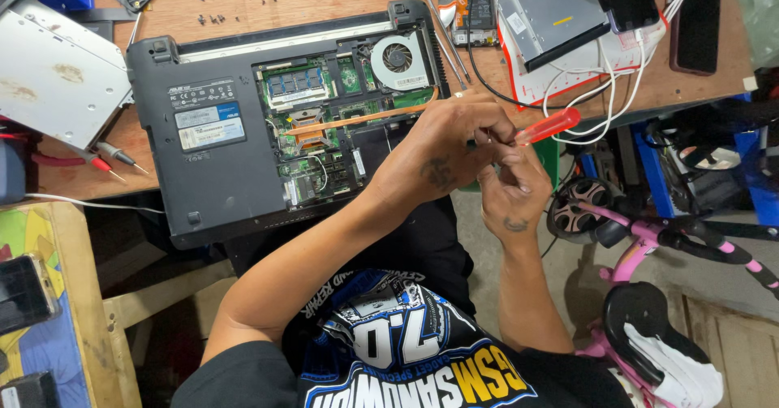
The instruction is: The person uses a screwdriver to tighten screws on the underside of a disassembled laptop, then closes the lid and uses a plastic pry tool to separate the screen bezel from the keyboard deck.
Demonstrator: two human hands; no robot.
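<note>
An open black laptop (203,172) lies upside down on the wooden table, its green circuit board (320,124) and round fan (398,57) exposed. My left hand (442,152) is curled over the laptop's right edge, fingers pinched at the shaft of a screwdriver with a translucent red handle (548,125). My right hand (511,189) is just below it, fingers closed around the same screwdriver near its tip end. The tip itself is hidden between my fingers.
A grey drive (57,75) lies at the left with red probes (105,164) beside it. Another screwdriver (434,14), a silver drive (552,10), white cables (600,91) and a black phone (696,22) lie at the back right. A pink child's bike (649,254) stands on the floor.
</note>
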